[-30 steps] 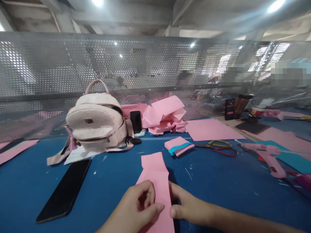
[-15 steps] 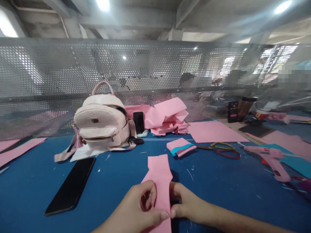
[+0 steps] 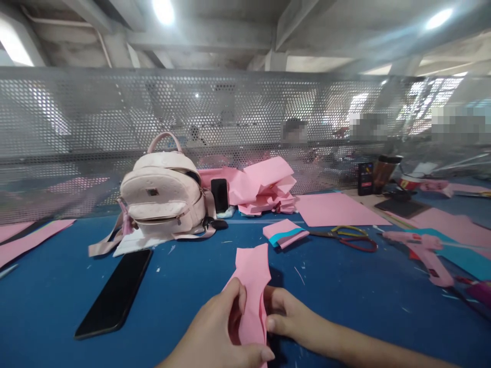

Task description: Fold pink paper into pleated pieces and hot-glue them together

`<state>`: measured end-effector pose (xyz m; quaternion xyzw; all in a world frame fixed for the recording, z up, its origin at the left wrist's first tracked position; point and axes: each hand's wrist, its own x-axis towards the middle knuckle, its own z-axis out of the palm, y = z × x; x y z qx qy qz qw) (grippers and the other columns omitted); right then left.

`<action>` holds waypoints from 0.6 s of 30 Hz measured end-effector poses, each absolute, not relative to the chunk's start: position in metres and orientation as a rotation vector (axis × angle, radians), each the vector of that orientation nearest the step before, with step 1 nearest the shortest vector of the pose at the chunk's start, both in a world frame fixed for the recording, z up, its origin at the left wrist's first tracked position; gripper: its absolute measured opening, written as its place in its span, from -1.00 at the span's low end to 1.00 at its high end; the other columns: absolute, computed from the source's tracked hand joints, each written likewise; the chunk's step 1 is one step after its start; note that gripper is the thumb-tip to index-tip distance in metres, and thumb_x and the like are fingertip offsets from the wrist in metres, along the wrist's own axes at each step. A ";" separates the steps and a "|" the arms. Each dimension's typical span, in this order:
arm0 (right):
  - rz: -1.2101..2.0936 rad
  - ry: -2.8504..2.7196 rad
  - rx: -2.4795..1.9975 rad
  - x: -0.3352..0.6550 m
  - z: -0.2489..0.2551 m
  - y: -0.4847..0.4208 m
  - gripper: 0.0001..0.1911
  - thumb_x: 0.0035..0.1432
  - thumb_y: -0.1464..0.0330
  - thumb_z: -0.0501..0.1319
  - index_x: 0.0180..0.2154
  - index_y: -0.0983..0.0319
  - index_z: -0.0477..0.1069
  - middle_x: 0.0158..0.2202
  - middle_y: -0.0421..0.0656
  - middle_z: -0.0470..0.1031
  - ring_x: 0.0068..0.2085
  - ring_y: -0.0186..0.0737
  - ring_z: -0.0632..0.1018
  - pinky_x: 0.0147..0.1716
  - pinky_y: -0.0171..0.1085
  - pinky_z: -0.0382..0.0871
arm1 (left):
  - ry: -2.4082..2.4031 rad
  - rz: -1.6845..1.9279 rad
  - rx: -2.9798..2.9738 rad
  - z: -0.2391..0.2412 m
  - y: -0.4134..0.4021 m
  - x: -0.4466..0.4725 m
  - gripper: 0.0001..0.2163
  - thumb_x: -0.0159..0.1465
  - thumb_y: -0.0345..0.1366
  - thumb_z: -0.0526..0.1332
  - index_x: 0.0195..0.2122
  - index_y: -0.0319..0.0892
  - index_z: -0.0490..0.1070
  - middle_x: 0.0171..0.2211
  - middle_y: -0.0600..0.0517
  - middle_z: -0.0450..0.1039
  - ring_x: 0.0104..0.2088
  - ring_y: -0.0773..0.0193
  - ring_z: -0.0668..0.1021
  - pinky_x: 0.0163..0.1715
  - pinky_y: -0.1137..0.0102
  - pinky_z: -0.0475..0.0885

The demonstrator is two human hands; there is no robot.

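A folded piece of pink paper [image 3: 253, 276] stands out from between my hands at the bottom middle of the head view. My left hand [image 3: 220, 327] grips it from the left, thumb across its lower front and fingers curled at its side. On the right edge, my right hand [image 3: 287, 317] pinches the layers, which gape slightly there. The lower end of the paper runs out of view. Just beyond lies a small folded pink paper piece with a blue band [image 3: 286, 233], touching the tips of the scissors [image 3: 349, 236].
A black phone [image 3: 115, 294] and a pale pink backpack [image 3: 164, 194] are at left. Crumpled pink paper [image 3: 266, 184] and a flat pink sheet [image 3: 341, 208] lie at the back, before a perforated metal screen [image 3: 245, 107]. At right rests a pink glue gun [image 3: 424, 250].
My left thumb has slid a little to the right across the paper. The paper's layers have parted along the right edge, and its top has tilted slightly.
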<state>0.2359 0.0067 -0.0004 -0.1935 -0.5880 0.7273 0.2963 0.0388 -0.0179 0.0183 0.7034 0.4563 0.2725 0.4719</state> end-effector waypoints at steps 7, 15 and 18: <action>1.987 -1.647 -0.614 0.238 0.013 0.000 -0.34 0.09 0.02 0.34 0.12 0.24 0.33 -0.03 -0.03 0.49 -0.07 -0.08 0.53 0.00 -0.08 0.36 | 1.316 0.324 1.984 0.042 -0.027 0.039 -0.61 0.06 -0.11 0.24 -0.22 -0.08 0.07 -0.33 0.02 0.39 -0.46 0.24 0.35 -0.49 0.36 0.11; 1.823 -1.700 -0.812 0.234 0.024 -0.003 -0.49 0.11 0.17 0.31 0.06 0.25 0.41 0.02 -0.03 0.50 0.02 -0.03 0.51 0.10 -0.05 0.32 | 1.293 0.314 2.034 0.046 -0.028 0.038 -0.77 0.14 -0.22 0.15 -0.25 -0.10 0.09 -0.33 -0.02 0.38 -0.40 0.20 0.38 -0.44 0.34 0.17; 1.705 -1.731 -0.840 0.235 0.026 0.001 -0.54 0.15 0.17 0.28 0.02 0.27 0.44 -0.02 -0.03 0.52 0.00 -0.02 0.51 0.10 -0.04 0.34 | 1.284 0.322 2.012 0.056 -0.028 0.034 -0.84 0.12 -0.39 0.10 -0.28 -0.10 0.14 -0.36 0.05 0.35 -0.44 0.27 0.35 -0.45 0.37 0.18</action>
